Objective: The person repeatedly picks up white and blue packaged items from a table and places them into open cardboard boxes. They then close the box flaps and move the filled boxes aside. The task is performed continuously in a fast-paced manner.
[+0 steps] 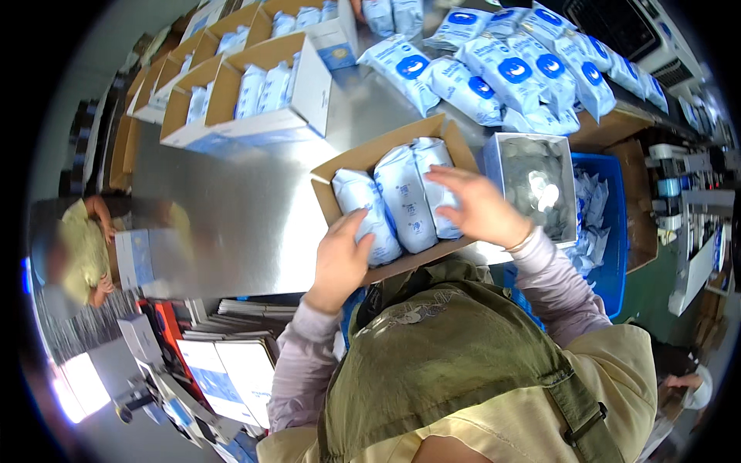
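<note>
An uncovered cardboard box (351, 158) stands in front of me at the table's near edge. Three light blue soft packs, which look like wet wipes, lie side by side in it: a left pack (363, 199), a middle pack (403, 212) and a right pack (434, 166). My left hand (340, 258) rests at the box's near left corner, thumb and forefinger apart against the left pack. Over the box's right side, my right hand (482, 207) has its fingers spread, touching the right pack. Neither hand is closed round a pack.
A heap of wipe packs (513, 69) lies at the back right. Filled boxes (309, 92) stand at the back left. Right of my box are a white box (573, 193) with grey contents and a blue bin (615, 231) of packs. Another person (85, 247) is far left.
</note>
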Available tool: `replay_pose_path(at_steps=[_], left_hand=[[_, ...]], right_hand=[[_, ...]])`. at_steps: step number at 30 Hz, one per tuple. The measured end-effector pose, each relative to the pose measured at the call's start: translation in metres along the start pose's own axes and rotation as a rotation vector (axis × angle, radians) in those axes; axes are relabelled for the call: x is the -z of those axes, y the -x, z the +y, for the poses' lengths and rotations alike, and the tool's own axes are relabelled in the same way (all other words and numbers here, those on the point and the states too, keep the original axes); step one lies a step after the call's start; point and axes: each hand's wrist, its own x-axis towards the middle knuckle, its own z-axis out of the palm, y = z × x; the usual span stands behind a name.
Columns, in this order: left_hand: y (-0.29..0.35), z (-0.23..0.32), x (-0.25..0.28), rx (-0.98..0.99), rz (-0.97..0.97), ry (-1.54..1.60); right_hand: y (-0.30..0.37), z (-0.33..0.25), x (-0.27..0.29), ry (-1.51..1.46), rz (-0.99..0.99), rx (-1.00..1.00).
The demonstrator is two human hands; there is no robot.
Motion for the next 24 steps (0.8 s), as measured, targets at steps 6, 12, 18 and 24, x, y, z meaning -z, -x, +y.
replay_pose_path(at_steps=[6,12,18,24], left_hand=[[0.129,-0.091,0.075,0.448,0.571,-0.462],[0.273,-0.123,0.056,0.962,0.451,-0.674],[0.293,-0.117,0.058,0.766,0.598,-0.538],[0.330,-0.041,0.128,0.755,1.023,-0.363]], right_hand=[[0.003,0.004,-0.014,-0.080,-0.180,0.032],[-0.007,0.018,0.017,0.066,0.416,-0.236],[0.002,0.035,-0.027,-0.473,-0.188,-0.637],[-0.109,-0.060,-0.156,-1.012,-0.446,-0.666]])
